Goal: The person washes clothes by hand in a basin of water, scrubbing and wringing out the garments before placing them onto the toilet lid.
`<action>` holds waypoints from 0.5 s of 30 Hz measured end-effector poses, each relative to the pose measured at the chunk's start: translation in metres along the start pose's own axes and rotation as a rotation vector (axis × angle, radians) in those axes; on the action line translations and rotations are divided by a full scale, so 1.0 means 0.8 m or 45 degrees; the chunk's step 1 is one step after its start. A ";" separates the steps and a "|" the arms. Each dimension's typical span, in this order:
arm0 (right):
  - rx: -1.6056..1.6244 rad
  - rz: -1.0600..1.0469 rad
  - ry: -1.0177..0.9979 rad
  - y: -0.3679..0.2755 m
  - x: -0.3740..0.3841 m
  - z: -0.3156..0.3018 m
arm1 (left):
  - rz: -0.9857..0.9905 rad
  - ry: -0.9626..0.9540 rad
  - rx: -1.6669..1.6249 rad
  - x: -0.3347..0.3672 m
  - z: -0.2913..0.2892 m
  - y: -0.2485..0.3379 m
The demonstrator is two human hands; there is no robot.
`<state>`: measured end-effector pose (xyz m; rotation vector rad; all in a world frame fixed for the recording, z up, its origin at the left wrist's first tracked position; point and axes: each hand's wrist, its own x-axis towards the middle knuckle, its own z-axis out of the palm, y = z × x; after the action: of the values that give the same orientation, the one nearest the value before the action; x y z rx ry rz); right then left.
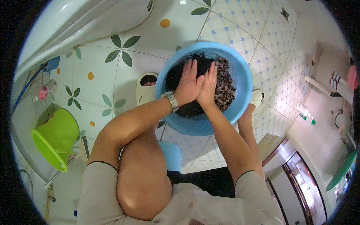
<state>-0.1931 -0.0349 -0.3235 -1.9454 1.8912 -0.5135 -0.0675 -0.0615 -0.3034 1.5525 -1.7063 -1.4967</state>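
A round blue basin (243, 71) stands on the floor before me, with wet cloth in water. Black cloth (173, 77) fills its left part, and a leopard-print cloth (226, 90) lies at its right. My left hand (187, 84), a metal watch on its wrist, rests over the black cloth with fingers stretched out. Beside it, my right hand (207, 87) lies between the two cloths, its fingers straight and close together. The hands touch near the thumbs, and neither grips anything. Some fingertips are at the wet cloth.
Slippers (144, 92) are on my feet either side of the basin. A lime-green bucket (62, 131) lies tipped at the left, near a pink-labelled bottle (47, 90). A white tub (112, 18) borders the far left. At the right are a white bottle (304, 111) and pipes (318, 85).
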 end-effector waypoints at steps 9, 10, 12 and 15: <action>-0.102 0.382 -0.520 0.033 0.016 0.008 | -0.334 -0.348 0.175 0.029 0.022 -0.021; -0.098 0.376 -0.514 0.032 0.025 0.001 | -0.331 -0.341 0.181 0.030 0.018 -0.019; -0.314 0.310 -0.946 0.031 0.043 -0.012 | -0.287 -0.340 0.200 0.033 0.012 -0.018; -0.038 0.293 -0.636 0.045 0.035 -0.021 | -0.226 -0.113 -0.090 0.016 0.007 -0.022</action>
<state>-0.2320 -0.0642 -0.3273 -1.6438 1.7594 0.0682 -0.0683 -0.0669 -0.3251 1.6603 -1.5787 -1.7176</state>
